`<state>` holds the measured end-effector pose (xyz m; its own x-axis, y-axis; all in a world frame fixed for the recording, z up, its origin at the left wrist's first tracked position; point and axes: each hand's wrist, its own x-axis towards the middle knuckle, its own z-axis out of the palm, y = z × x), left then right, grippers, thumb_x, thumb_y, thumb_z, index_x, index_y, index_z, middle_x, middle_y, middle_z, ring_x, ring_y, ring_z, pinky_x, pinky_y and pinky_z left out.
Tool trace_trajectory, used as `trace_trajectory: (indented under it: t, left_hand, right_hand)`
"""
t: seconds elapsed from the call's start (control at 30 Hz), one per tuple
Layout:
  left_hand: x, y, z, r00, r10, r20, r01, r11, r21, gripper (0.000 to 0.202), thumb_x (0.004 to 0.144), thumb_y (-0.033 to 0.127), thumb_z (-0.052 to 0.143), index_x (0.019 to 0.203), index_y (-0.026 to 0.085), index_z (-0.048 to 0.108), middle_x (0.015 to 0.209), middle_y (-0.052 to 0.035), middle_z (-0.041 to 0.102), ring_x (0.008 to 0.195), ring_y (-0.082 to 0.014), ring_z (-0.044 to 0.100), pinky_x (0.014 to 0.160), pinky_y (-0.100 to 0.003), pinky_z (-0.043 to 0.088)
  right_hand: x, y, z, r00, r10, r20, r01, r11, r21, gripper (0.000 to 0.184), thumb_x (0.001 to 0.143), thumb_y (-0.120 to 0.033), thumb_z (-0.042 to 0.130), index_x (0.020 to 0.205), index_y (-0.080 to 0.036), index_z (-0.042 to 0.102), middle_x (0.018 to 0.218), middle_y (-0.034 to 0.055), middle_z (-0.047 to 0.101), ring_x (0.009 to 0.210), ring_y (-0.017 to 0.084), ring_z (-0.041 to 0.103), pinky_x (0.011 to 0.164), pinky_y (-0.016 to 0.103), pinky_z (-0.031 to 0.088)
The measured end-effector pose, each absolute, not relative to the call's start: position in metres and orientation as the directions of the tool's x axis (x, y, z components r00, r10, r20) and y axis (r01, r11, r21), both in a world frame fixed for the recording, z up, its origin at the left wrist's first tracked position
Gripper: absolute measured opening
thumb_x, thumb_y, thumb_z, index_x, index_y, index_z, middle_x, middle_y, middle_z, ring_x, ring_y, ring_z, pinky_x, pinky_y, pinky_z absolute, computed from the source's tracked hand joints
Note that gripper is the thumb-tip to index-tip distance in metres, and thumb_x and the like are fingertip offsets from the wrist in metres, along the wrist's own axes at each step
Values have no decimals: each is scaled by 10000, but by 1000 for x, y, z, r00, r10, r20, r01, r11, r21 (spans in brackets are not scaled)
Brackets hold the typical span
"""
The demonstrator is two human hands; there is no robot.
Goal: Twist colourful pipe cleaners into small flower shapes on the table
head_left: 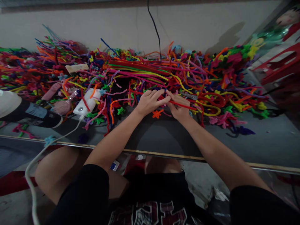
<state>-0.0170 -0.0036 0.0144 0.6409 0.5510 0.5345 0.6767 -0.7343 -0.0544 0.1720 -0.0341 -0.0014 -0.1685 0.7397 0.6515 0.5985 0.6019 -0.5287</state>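
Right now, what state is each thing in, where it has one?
Right hand: closed on red stem.
Left hand: bent, meeting right hand; grip unclear.
Red stem: held, running rightward.
Pile: tangled.
Orange flower: lying on table.
Hairbrush: lying, bristles showing.
Bottle: upright or lying, unclear.
White box: cable attached; on or off unclear.
Cable: hanging over table edge.
Black cord: hanging.
Metal tool: open or shut unclear.

The bare left arm and bare right arm, both emerging from short black fabric sleeves, reach forward and converge. The left hand, back upward, bends its fingers toward the right hand; their fingertips meet closely, their grip too small to tell.
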Motion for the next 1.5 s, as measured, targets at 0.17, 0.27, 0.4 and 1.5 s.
trace_trajectory:
  t: [0.17,0.27,0.4,1.5]
  left_hand:
    - [-19,-8,17,635,558,534,680,-731,-45,374,992,281,281,1214,328,579,1226,-70,643,1070,-180,610,860,-359,435]
    - [-17,-10,18,615,558,557,685,-728,-27,392,999,301,267,1254,272,564,1233,-90,641,1090,-186,609,882,-358,435]
    - [-15,-8,19,552,587,592,727,-686,2,429,1007,309,240,1217,193,595,1074,-126,690,961,-192,648,828,-359,439]
    - [4,-16,6,141,834,533,520,-521,677,405,961,444,407,802,164,652,610,2,611,537,-88,522,558,-225,399]
  right_hand:
    - [173,-35,0,-193,690,698,574,656,-490,451,910,-526,470,1266,-297,625,1080,90,716,1000,260,670,895,423,545]
    - [168,-37,1,-126,711,692,596,612,-520,508,932,-577,366,1243,-286,642,1040,94,719,944,254,680,844,420,559]
    - [172,-28,0,113,735,668,584,495,-643,637,935,-643,225,1336,-282,564,982,94,694,769,217,678,658,367,560]
    - [182,-26,13,-219,763,609,656,577,-487,304,918,-419,508,924,-225,741,874,57,741,831,206,687,773,340,513]
